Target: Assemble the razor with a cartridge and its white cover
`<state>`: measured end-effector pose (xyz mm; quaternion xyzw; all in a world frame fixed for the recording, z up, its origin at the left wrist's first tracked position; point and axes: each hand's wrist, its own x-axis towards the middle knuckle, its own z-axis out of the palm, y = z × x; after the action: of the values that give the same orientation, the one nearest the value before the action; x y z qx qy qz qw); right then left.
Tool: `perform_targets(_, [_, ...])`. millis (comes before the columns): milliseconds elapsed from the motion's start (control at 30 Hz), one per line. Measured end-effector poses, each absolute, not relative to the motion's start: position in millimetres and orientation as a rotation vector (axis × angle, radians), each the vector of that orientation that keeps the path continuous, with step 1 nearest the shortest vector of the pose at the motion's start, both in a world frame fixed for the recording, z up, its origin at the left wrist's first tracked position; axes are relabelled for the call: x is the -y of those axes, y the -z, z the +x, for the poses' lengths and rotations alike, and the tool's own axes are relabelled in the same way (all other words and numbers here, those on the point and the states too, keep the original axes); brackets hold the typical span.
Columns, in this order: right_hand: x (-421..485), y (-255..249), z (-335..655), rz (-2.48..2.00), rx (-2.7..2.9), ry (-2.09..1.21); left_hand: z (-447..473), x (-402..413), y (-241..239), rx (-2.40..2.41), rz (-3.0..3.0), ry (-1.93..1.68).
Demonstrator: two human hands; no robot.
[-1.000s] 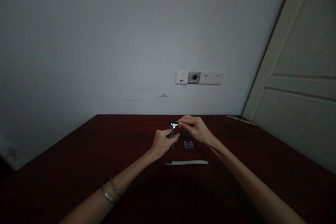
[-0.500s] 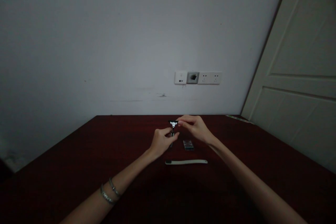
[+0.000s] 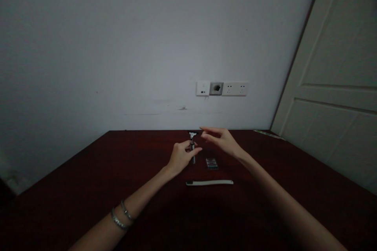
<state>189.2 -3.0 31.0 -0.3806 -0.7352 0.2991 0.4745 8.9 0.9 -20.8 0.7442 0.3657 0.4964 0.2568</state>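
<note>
My left hand (image 3: 180, 158) grips the handle of a small silver razor (image 3: 192, 141), held upright above the dark red table (image 3: 88, 188). Its head points up at the far side. My right hand (image 3: 220, 141) hovers just right of the razor head, fingers loosely spread and off the razor, with nothing in them. A small dark blade cartridge case (image 3: 211, 163) lies on the table below my right hand. A long white strip-shaped object with a dark tip (image 3: 209, 182) lies nearer me.
A white wall stands behind the table with a row of sockets (image 3: 222, 88). A pale door (image 3: 338, 86) is at the right. A thin light strip (image 3: 269, 133) lies at the table's far right corner.
My right hand has let go of the razor head and drawn slightly away to the right, fingers spreading. My left hand still holds the razor, now a little higher.
</note>
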Motion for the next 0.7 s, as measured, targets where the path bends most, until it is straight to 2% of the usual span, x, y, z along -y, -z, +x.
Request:
perform_targets(200, [-6.3, -22.6, 193.6, -1.038, 1.772, -0.778, 0.0, -17.9, 13.7, -0.889, 1.674, -1.273])
perform_targets(433, [-4.4, -5.3, 177.8, -1.144, 2.073, -0.475, -9.9, -30.4, 10.0, -0.859, 1.386, -1.114])
perform_targets(700, [14.1, 9.2, 145.2, -1.299, 2.309, -0.244, -3.6, -28.9, 19.6, -0.898, 1.348, -1.035])
